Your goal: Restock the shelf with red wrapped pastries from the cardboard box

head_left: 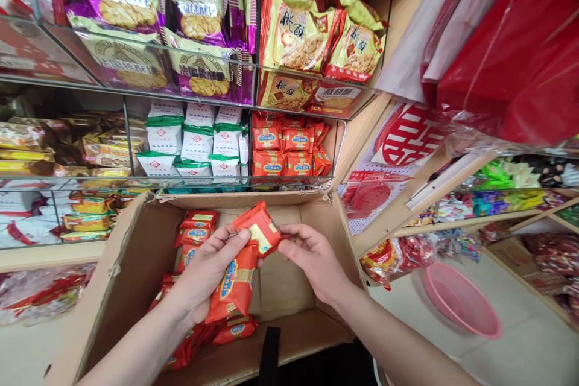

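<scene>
Over an open cardboard box (283,286), my left hand (210,268) is closed on red snack packets. One red packet (237,283) hangs below its fingers, blue label showing. Another red packet (262,226), with a pale yellow panel facing up, is pinched between my left thumb and fingers. At that packet's right edge, my right hand (312,253) pinches a corner with thumb and forefinger. More red packets (196,226) lie along the left side of the box, partly hidden by my left forearm.
Behind the box, a clear-fronted shelf bin holds stacked red packets (298,139), beside white-and-green packets (199,132). Above sit purple biscuit packs (199,9) and yellow-red packs (298,36). Red bags (511,48) hang at upper right; a pink basin (461,298) stands on the floor.
</scene>
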A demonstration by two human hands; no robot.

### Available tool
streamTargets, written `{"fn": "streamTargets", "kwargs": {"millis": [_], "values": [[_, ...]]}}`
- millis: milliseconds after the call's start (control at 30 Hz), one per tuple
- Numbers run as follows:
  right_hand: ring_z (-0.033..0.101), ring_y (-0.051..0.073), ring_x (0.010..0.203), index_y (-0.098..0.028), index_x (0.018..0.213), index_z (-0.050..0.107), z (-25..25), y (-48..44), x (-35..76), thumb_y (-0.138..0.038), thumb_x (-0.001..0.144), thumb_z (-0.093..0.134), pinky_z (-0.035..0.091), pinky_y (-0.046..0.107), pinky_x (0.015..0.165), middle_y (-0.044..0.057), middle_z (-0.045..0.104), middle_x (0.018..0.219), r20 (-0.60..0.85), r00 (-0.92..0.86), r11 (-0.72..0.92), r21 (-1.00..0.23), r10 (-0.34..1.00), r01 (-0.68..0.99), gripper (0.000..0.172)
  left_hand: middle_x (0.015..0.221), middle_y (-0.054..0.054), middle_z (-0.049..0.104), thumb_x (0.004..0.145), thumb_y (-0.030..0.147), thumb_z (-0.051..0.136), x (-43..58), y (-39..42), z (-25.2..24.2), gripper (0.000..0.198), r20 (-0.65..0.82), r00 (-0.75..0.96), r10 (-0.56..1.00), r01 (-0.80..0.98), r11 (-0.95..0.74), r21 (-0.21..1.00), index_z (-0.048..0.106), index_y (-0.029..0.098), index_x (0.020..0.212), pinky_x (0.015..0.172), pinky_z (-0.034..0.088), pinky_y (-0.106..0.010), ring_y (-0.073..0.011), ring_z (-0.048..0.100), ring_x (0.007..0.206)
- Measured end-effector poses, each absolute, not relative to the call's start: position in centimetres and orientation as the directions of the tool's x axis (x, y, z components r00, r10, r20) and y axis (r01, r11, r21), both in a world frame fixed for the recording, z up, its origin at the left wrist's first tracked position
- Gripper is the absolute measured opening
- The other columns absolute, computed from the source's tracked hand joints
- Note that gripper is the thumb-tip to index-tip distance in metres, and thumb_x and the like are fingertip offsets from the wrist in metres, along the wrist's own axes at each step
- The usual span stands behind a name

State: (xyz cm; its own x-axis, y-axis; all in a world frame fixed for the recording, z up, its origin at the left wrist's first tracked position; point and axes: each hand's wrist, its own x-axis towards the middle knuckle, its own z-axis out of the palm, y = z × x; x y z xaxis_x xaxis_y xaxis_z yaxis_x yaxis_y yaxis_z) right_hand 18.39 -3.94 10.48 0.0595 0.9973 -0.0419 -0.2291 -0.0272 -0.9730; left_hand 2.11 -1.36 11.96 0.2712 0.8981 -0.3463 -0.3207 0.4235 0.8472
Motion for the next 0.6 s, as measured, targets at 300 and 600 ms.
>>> {"fn": "streamTargets", "kwargs": {"millis": [300,600], "values": [[0.056,0.01,0.064,-0.017,0.084,0.06,9.1,-4.4,18.0,-0.037,0.065,0.072,0.046,0.023,0.057,-0.001,0.061,0.073,-0.076,0.053,-0.049,-0.916,0.996,-0.398,0.03,0.062,0.003,0.068,0.07,0.023,0.068,2.7,-2.5,12.1,0.017,-0.328,0.296,0.897,-0.242,0.403,0.883,0.061,0.018,0.085,0.045,0.049,-0.015,-0.007,0.059,0.043],[0.059,0.013,0.069,-0.019,0.09,0.055,9.0,-5.1,19.4,-0.031,0.083,0.053,0.05,0.025,0.057,0.003,0.061,0.08,0.363,0.092,0.322,-0.898,0.927,0.301,0.013,0.082,-0.002,0.072,0.067,0.024,0.072,3.2,-2.8,12.0,0.045,-0.408,0.292,0.865,-0.188,0.47,0.862,0.054,0.02,0.108,0.054,0.05,-0.017,-0.0075,0.06,0.048]]}}
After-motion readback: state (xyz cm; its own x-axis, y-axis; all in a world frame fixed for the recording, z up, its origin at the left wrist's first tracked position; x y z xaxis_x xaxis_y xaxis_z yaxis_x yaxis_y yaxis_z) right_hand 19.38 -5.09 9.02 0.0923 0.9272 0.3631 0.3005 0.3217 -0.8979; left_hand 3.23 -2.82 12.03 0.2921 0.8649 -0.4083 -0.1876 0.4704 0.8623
